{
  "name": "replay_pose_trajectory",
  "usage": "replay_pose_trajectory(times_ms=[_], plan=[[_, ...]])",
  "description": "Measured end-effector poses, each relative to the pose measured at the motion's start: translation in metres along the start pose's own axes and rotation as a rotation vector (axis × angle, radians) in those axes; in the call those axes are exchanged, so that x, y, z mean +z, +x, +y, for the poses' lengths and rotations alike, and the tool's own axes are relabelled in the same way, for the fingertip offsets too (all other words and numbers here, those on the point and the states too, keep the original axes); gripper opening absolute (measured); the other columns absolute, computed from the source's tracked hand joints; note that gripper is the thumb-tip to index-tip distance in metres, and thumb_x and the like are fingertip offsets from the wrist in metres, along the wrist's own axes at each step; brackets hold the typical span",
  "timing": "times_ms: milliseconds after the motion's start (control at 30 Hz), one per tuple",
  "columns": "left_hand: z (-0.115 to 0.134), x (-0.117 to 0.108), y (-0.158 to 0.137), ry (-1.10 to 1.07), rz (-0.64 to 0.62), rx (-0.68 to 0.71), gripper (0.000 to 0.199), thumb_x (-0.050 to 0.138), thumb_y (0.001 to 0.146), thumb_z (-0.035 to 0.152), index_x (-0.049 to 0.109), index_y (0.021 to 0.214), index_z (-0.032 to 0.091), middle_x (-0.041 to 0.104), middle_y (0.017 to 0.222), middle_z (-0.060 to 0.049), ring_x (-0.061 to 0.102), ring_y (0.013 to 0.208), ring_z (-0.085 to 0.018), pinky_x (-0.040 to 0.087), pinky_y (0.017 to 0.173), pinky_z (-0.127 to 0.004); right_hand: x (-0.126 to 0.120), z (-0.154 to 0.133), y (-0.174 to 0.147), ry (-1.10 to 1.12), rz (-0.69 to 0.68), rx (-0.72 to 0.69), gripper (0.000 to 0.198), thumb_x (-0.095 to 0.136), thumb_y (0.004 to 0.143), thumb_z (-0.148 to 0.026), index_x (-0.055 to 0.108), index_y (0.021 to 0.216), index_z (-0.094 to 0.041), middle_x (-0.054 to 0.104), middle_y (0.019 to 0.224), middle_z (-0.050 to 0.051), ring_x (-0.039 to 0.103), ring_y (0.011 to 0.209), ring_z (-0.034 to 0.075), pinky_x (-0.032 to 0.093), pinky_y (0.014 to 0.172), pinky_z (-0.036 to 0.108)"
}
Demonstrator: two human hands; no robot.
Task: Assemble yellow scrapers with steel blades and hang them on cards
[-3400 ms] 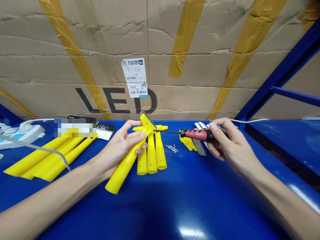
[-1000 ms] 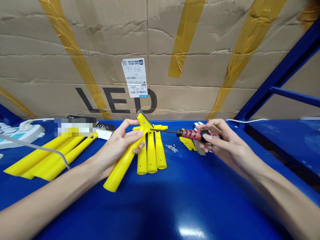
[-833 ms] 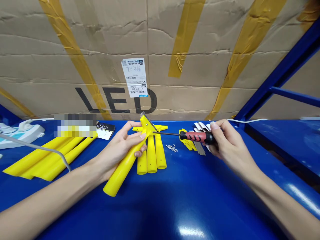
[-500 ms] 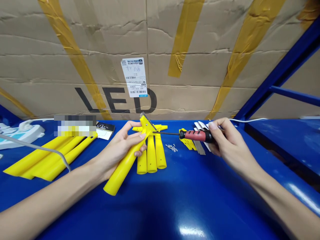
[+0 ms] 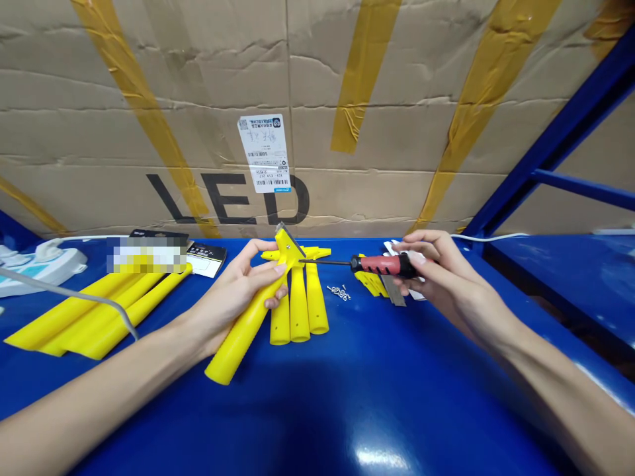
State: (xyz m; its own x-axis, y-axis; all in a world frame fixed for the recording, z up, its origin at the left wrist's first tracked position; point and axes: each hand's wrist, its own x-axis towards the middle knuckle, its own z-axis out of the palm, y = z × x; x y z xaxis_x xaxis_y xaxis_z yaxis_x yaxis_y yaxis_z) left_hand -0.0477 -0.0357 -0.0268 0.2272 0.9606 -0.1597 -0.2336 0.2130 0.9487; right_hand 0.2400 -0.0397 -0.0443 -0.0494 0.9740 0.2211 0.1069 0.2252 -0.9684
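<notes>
My left hand (image 5: 253, 277) is closed around a yellow scraper (image 5: 238, 340), its head tilted up with a metal blade along the edge. My right hand (image 5: 441, 271) grips a screwdriver (image 5: 384, 265) with a red and black handle, held level. The dark shaft points left, its tip at the scraper's head; whether it sits in a screw I cannot tell. Behind the held scraper lie several yellow scraper handles (image 5: 299, 311). A small pile of screws (image 5: 338, 292) rests to their right. Beyond it are small yellow plastic pieces (image 5: 371, 283) and grey metal blades (image 5: 394, 291), partly behind the screwdriver.
Packaged yellow handles (image 5: 99, 317) lie at left by a black-and-white card (image 5: 208, 258). A white power strip (image 5: 44, 271) and a grey cable (image 5: 99, 299) are at far left. A large cardboard box (image 5: 317, 86) stands behind the blue table (image 5: 347, 403); a blue metal frame (image 5: 546, 145) rises at right.
My right hand's fingers have shifted on the screwdriver handle, now more spread around its end. The scraper stays almost in place in my left hand.
</notes>
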Motion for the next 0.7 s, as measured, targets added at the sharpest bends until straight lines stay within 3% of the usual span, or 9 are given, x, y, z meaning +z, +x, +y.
replay_pose_trajectory(times_ms=[67,200,300,400,467,567,700], plan=[[0.001,0.0,0.0,0.008,0.008,0.009,0.031,0.071,0.086,0.017,0.051,0.108,0.026,0.058,0.067,0.003,0.05,0.05,-0.006,0.04,0.047,-0.015,-0.001,-0.002,-0.001,0.001,-0.067,-0.042,0.037,0.075,0.084,-0.046,0.051,0.107,-0.03,0.065,0.095,0.002,0.06,0.062,0.016,0.051,0.058,0.035],[0.0,0.001,-0.001,0.01,0.013,-0.013,0.031,0.071,0.086,0.017,0.051,0.108,0.026,0.06,0.069,0.002,0.051,0.051,-0.007,0.04,0.048,-0.015,0.003,-0.001,-0.002,-0.152,-0.004,-0.056,0.03,0.063,0.092,-0.054,0.049,0.095,-0.027,0.047,0.057,-0.005,0.042,0.045,0.012,0.034,0.043,0.028],[-0.003,0.0,0.0,0.009,0.006,-0.021,0.029,0.071,0.086,0.017,0.052,0.107,0.025,0.06,0.07,0.002,0.053,0.053,-0.007,0.041,0.048,-0.015,0.005,0.001,-0.001,-0.202,0.037,-0.063,0.032,0.058,0.093,-0.058,0.051,0.101,-0.027,0.05,0.061,-0.004,0.045,0.046,0.013,0.035,0.043,0.028],[-0.002,-0.001,0.001,-0.002,0.013,-0.008,0.03,0.072,0.085,0.016,0.053,0.107,0.025,0.06,0.072,0.002,0.052,0.052,-0.007,0.041,0.048,-0.015,0.001,0.001,-0.002,-0.241,-0.055,-0.106,0.032,0.066,0.09,-0.05,0.057,0.111,-0.027,0.061,0.076,0.0,0.058,0.059,0.017,0.048,0.054,0.032],[-0.001,-0.001,0.001,-0.013,0.006,0.002,0.031,0.072,0.085,0.015,0.053,0.107,0.025,0.06,0.073,0.002,0.051,0.052,-0.006,0.04,0.048,-0.015,-0.001,0.0,-0.003,-0.302,-0.076,-0.131,0.029,0.071,0.088,-0.045,0.062,0.108,-0.026,0.062,0.08,0.002,0.057,0.061,0.016,0.049,0.055,0.031],[0.001,-0.003,0.0,-0.02,-0.02,0.014,0.03,0.072,0.085,0.015,0.054,0.106,0.025,0.057,0.069,0.003,0.05,0.051,-0.006,0.039,0.048,-0.015,0.002,-0.004,-0.005,-0.333,-0.031,-0.13,0.028,0.07,0.088,-0.045,0.065,0.103,-0.023,0.059,0.069,0.0,0.052,0.054,0.013,0.043,0.049,0.027],[0.003,-0.006,-0.002,0.004,-0.034,0.034,0.03,0.07,0.087,0.016,0.052,0.108,0.027,0.056,0.065,0.003,0.048,0.051,-0.007,0.041,0.05,-0.017,0.012,-0.008,-0.007,-0.208,0.031,-0.043,0.033,0.072,0.086,-0.048,0.063,0.101,-0.019,0.052,0.054,-0.004,0.045,0.046,0.011,0.036,0.044,0.025]])
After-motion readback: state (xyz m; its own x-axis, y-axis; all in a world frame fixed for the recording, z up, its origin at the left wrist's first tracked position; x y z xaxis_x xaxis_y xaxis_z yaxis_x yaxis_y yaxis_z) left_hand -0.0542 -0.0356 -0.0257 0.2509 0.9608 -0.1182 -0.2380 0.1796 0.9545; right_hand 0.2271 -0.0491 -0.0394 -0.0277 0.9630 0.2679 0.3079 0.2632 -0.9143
